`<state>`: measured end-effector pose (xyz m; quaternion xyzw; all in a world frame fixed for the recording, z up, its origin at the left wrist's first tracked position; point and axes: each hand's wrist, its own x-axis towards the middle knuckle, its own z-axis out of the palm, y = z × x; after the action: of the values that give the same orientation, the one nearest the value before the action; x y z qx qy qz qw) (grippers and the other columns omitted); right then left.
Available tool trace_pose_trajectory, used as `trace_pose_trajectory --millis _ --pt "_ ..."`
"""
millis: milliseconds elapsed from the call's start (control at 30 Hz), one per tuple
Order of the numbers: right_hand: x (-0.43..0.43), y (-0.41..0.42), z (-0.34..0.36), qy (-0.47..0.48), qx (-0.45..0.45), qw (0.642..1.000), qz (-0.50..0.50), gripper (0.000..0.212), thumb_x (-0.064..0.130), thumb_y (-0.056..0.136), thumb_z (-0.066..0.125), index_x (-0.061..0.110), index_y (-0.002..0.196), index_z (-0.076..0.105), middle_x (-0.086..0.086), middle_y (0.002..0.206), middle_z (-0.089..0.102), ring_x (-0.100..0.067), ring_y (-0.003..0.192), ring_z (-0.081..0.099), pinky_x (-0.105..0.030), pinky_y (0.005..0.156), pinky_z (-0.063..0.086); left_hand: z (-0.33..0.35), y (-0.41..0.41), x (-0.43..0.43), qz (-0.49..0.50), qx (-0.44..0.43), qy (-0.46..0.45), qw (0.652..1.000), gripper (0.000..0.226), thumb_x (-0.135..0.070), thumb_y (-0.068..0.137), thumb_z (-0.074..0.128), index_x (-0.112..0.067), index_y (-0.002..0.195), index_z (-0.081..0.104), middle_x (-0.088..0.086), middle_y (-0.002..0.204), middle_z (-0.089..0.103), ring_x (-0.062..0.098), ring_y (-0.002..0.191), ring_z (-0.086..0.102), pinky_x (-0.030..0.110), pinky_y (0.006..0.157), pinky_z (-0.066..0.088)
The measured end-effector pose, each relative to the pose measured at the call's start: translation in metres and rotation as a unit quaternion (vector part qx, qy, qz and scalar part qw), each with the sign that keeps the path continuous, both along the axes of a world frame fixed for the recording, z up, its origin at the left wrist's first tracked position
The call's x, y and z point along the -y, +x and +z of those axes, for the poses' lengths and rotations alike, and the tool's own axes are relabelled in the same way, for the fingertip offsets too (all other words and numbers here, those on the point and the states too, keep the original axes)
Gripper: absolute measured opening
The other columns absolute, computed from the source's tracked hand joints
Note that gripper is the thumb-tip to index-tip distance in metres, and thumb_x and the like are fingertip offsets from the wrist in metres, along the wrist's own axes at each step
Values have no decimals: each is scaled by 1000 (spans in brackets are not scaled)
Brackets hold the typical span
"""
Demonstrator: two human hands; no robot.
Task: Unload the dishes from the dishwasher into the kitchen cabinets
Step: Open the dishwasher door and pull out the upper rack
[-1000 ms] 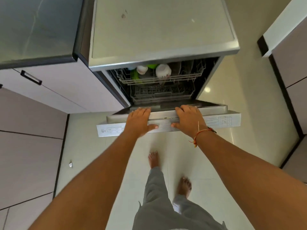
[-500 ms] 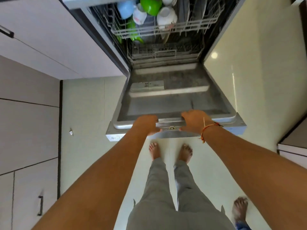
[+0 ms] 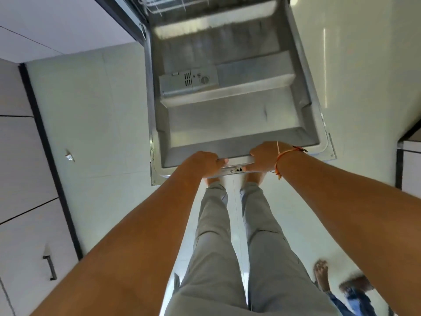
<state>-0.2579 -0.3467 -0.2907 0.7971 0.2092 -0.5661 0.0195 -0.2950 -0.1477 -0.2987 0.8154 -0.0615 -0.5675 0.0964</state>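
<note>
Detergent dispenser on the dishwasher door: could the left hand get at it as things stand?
Probably yes. The detergent dispenser lies uncovered on the open dishwasher door, with nothing between it and the left hand. That hand holds the door's near edge, so it must let go first.

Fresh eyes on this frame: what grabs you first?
The open dishwasher door fills the centre, its steel inner face up, with the detergent dispenser on its left half. The left hand and right hand both grip the door's near edge, an orange thread on the right wrist. Another person's bare foot shows at lower right.
</note>
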Motion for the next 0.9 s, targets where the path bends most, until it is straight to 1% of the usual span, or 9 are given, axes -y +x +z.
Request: trace_pose_trajectory --millis 167,267,367,500,600,667,767,833,900 --pt "3 -16 -54 -16 -26 1000 9 64 76 82 40 21 101 66 2 81 70 -15 75 67 -30 77 55 -41 -8 4 -5 -23 -5 1000 52 -42 108 21 -14 145 43 15 141 54 31 126 53 38 109 36" --pt "3 -22 -81 -26 -42 999 4 68 76 85 35 19 108 65 0 88 70 -16 80 66 -32 83 54 -73 -20 2 -8 -46 -14 999 50 -40 107 25 -18 152 32 14 142 52 31 125 54 40 108 40" --pt "5 -27 -96 -36 -39 998 -15 73 78 85 32 20 118 63 -1 99 69 -19 88 65 -36 88 52 -87 -25 1 38 -77 -5 996 60 -48 105 16 -14 147 40 14 141 54 31 126 53 39 108 36" --pt "2 -26 -95 -36 -37 997 -55 69 72 89 35 17 122 61 -5 103 68 -21 90 64 -35 88 51 -86 -16 5 93 -75 0 993 66 -54 103 16 -13 147 42 17 147 47 33 132 47 42 112 33" --pt "-9 -10 -80 -39 -23 996 -83 74 72 90 36 17 134 56 -10 130 62 -27 113 60 -37 97 45 -76 -7 9 138 -52 -18 989 71 -63 100 20 -13 141 49 16 146 49 32 132 47 44 113 32" --pt "-20 12 -62 -23 -3 995 -96 82 76 90 30 14 138 52 -12 137 57 -30 122 55 -40 103 43 -60 7 9 163 -14 -36 986 66 -61 100 22 -13 134 54 15 139 55 31 126 52 43 110 37" --pt "-33 55 -32 33 38 988 -145 79 72 92 30 11 139 48 -13 138 55 -29 123 54 -40 103 43 -29 40 6 263 61 -68 961 58 -53 103 22 -12 123 57 13 121 64 28 111 60 39 98 46" --pt "-47 94 -3 80 72 971 -215 76 68 94 33 10 143 44 -11 143 52 -26 128 51 -36 104 41 -3 75 -2 344 116 -85 928 55 -51 104 23 -14 126 57 7 122 64 24 112 61 31 94 45" --pt "-59 132 25 133 97 936 -312 74 65 95 37 10 146 40 -11 146 49 -26 132 48 -34 106 37 25 115 -9 426 159 -108 884 51 -50 104 28 -15 129 55 4 125 62 22 114 59 27 89 40"
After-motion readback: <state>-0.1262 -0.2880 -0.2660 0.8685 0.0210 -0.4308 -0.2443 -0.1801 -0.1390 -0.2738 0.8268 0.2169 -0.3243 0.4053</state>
